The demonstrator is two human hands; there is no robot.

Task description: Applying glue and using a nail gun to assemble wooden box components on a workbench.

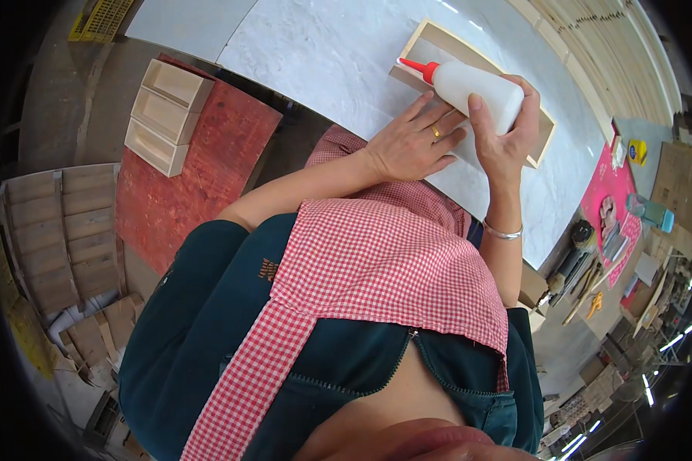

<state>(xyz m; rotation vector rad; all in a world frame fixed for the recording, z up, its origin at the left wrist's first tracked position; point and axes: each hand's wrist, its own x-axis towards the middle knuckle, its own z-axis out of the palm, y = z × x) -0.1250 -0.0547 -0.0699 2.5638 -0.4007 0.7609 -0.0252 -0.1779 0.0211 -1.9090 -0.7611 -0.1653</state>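
Right hand wrapped round the base end of a white squeeze bottle, thumb on the near side, fingers round the far side; firm-looking grip, squeeze or not can't tell. Left hand spread, palm down, fingers reaching to the near long wall of a wooden frame; fingertips partly behind the bottle, so can't tell how hard they press, or if they press at all. Frame lies on the marble-look bench, ahead of the person and a bit right. Key relation: bottle is tilted over, its long axis roughly in line with the frame's long walls, base to the right by the right hand, red nozzle pointing left and slightly away from the person. Nozzle tip is at the frame's left end, by the short wall; touching or just above, can't tell. Left hand is nearer that tip, just below it in view; right hand is back at the bottle's other end. Off left, small wooden boxes sit on a red board; long wood strips lie upper right.
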